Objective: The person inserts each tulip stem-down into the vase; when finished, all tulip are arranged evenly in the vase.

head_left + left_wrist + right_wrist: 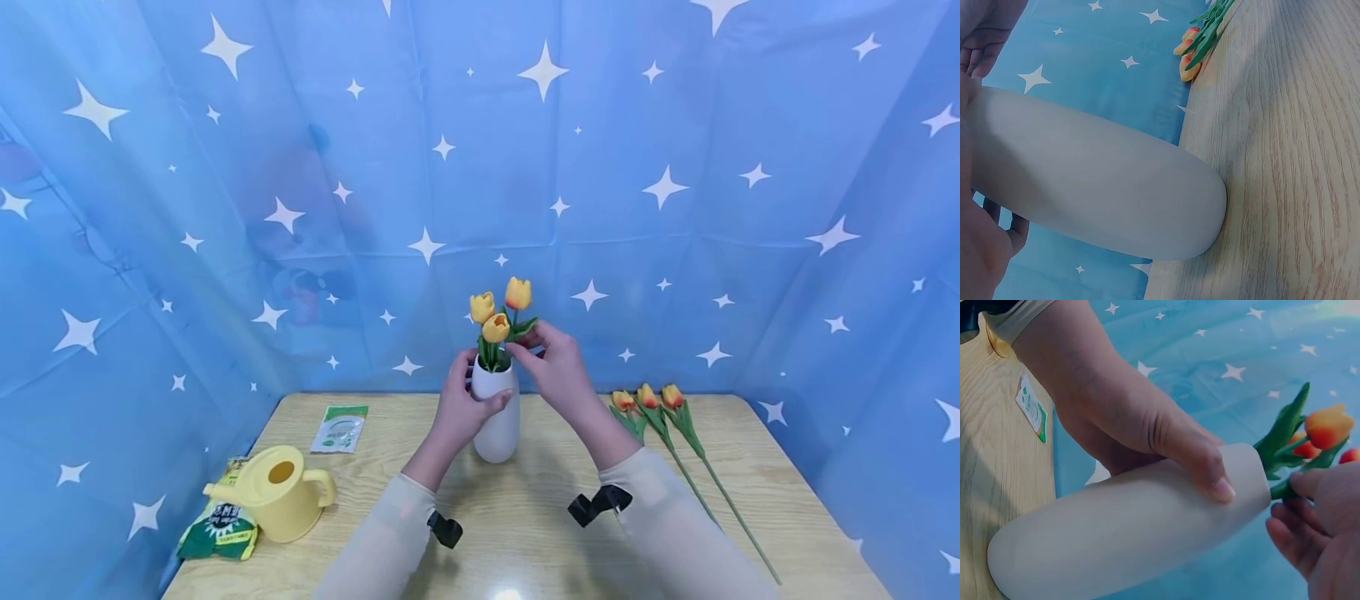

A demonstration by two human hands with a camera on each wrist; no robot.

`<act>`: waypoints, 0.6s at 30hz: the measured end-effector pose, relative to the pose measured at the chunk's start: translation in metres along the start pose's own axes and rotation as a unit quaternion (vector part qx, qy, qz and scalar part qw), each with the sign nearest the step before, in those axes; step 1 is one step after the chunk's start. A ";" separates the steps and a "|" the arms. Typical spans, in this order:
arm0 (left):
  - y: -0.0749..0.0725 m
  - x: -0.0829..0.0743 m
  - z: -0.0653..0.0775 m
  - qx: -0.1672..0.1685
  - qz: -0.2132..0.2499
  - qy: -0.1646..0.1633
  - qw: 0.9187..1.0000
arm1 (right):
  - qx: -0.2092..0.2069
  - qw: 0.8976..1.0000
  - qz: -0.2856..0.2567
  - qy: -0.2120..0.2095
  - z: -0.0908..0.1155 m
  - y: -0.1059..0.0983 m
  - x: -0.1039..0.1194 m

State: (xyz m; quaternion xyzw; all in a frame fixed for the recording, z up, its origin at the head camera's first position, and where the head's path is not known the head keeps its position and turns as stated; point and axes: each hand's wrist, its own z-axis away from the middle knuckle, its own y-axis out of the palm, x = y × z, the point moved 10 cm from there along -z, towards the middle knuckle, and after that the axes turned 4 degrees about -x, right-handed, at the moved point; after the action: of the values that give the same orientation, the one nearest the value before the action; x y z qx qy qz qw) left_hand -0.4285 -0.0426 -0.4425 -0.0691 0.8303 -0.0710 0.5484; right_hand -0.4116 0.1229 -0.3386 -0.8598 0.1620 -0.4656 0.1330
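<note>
A tall white vase (497, 425) stands upright on the table with three yellow-orange tulips (496, 327) in its mouth. My left hand (467, 402) grips the vase around its upper part, thumb across the near side, as the right wrist view also shows. Just above the rim, my right hand (553, 360) pinches a green tulip leaf (522, 329) between thumb and fingers. In the right wrist view the leaf (1282, 489) comes out at the vase mouth beside the other leaves. The stems inside the vase are hidden.
Three more tulips (672, 397) with long stems lie at the table's right, partly behind my right forearm. A yellow watering can (288, 500) stands at the left, against a green and yellow packet (225, 529). A white and green sachet (340, 429) lies farther back. Star-patterned curtain surrounds the table.
</note>
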 end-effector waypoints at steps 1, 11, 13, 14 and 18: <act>0.000 0.000 0.000 0.001 0.001 0.000 1.000 | 0.001 1.000 -0.002 0.001 0.000 0.001 0.000; 0.000 0.000 0.000 0.004 0.010 0.006 1.000 | 0.020 1.000 0.007 0.012 -0.002 0.008 -0.006; 0.000 0.000 0.000 0.005 0.010 0.007 1.000 | 0.023 1.000 0.012 0.018 -0.002 0.009 -0.007; 0.000 0.000 0.000 0.005 0.010 0.008 1.000 | 0.025 0.999 0.014 0.022 -0.003 0.010 -0.009; 0.000 0.000 0.000 0.004 0.006 0.008 1.000 | 0.031 0.999 0.020 0.035 -0.003 0.014 -0.012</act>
State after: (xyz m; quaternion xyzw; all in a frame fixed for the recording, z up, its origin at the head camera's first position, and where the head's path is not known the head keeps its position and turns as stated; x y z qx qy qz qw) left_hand -0.4281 -0.0429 -0.4423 -0.0614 0.8347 -0.0712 0.5426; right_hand -0.4221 0.1152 -0.3517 -0.8347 0.1694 -0.4978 0.1636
